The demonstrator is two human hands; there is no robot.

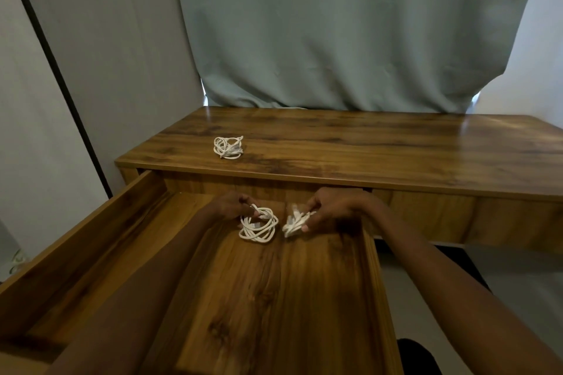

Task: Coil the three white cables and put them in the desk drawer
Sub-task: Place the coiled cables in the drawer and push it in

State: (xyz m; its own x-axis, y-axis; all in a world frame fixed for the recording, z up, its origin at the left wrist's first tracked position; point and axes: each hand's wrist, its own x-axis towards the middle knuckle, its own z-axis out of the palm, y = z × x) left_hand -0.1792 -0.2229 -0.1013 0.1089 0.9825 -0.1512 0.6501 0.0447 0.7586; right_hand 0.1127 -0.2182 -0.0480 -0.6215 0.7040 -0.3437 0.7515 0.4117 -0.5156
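The wooden desk drawer (100, 240) is pulled far out toward me. Inside it, near the back, my left hand (231, 205) pinches the top of a coiled white cable (259, 227) that rests on the drawer floor. Just to the right, my right hand (332, 210) grips a second white cable bundle (294, 222), tilted and blurred, low over the drawer floor. A third coiled white cable (228, 147) lies on the desk top (365, 149) at the left, away from both hands.
A grey-green curtain (350, 30) hangs behind the desk. A pale wall panel with a dark strip (61, 76) stands at the left. The drawer's right side wall (377, 283) runs beside my right forearm, with grey floor (518, 277) beyond it.
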